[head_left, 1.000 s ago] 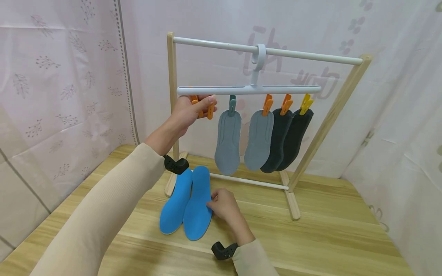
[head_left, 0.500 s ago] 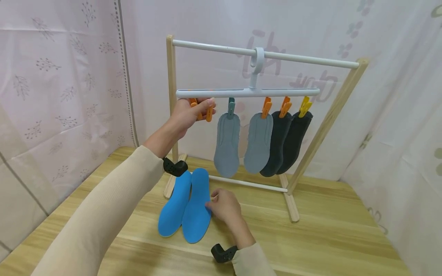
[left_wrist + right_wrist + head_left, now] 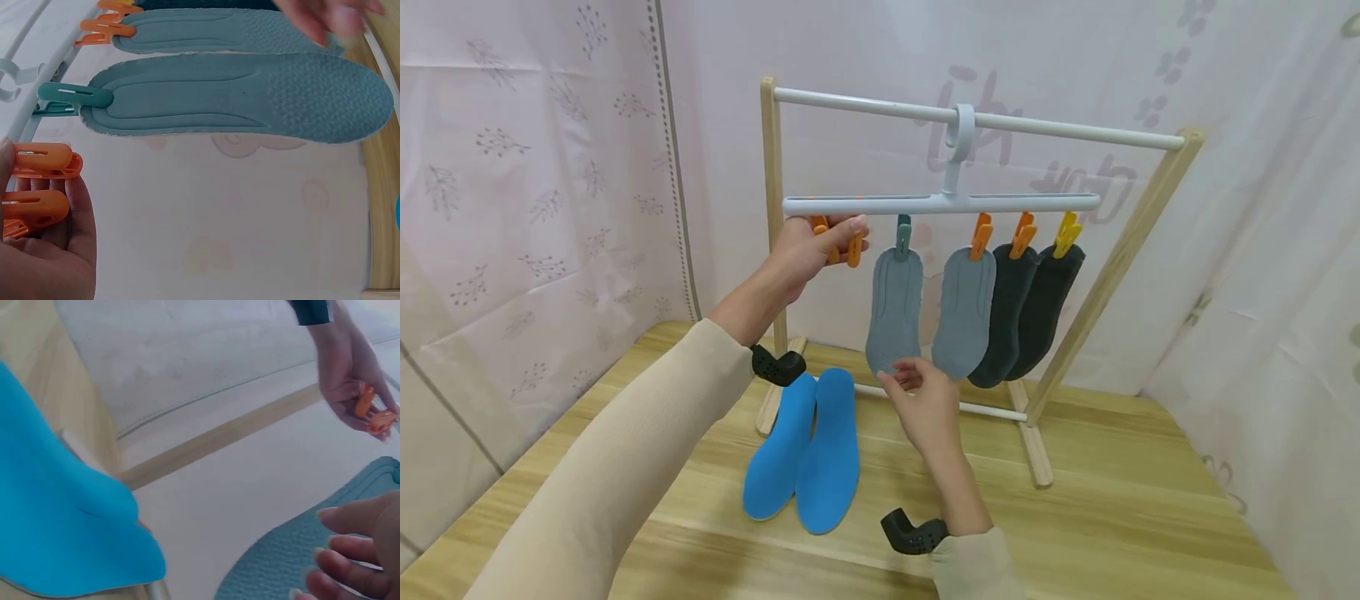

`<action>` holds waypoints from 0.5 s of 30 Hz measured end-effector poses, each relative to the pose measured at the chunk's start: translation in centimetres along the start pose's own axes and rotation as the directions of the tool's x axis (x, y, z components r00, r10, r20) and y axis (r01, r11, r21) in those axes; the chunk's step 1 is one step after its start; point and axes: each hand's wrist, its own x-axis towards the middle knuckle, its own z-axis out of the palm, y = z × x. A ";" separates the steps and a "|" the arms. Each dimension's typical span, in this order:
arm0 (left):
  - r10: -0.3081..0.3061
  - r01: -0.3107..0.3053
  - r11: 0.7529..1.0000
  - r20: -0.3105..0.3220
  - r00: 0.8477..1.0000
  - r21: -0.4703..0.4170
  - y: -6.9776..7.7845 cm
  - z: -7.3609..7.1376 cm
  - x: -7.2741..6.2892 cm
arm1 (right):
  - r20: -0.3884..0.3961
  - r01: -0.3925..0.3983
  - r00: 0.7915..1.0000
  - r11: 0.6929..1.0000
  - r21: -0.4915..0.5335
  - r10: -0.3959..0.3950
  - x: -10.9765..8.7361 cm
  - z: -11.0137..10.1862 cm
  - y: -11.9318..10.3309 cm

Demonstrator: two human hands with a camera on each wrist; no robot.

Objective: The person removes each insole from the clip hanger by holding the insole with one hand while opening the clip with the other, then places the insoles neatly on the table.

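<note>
My left hand [image 3: 805, 250] is up at the left end of a white hanger [image 3: 865, 204], holding two orange clothespins [image 3: 42, 156] with its thumb in front and fingers behind. Beside them a green clothespin [image 3: 903, 237] holds a grey insole [image 3: 897, 292] hanging straight down. My right hand [image 3: 928, 404] is at the lower end of that insole, overlapping it in the head view; its fingers are slightly bent and parted in the right wrist view, with nothing between them. Two blue insoles, a left one [image 3: 778, 458] and a right one [image 3: 831, 467], lie side by side on the table.
A second grey insole [image 3: 962, 308] and two dark ones hang farther right from orange and yellow clothespins. The hanger hooks over the top rail [image 3: 1075, 129] of a wooden-sided rack standing on the table [image 3: 1112, 500]. Patterned curtains [image 3: 572, 150] stand behind.
My right hand has left the edge of the right blue insole and moved up and right to the foot of the hanging grey insole. My left hand stays at the orange clothespins.
</note>
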 end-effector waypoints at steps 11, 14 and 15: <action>0.012 -0.012 1.000 0.009 1.000 0.015 0.0 0.0 0.3 | -0.174 -0.017 0.984 0.997 0.078 0.031 1.9 -1.2 -0.3; 0.007 -0.007 1.000 0.009 1.000 0.010 -0.2 -0.1 0.3 | -0.142 -0.060 0.987 0.990 0.126 0.078 2.4 -1.3 -0.2; 0.006 -0.006 1.000 0.011 1.000 0.009 -0.2 -0.1 0.4 | -0.119 -0.080 0.988 0.988 0.131 0.096 2.5 -1.3 -0.1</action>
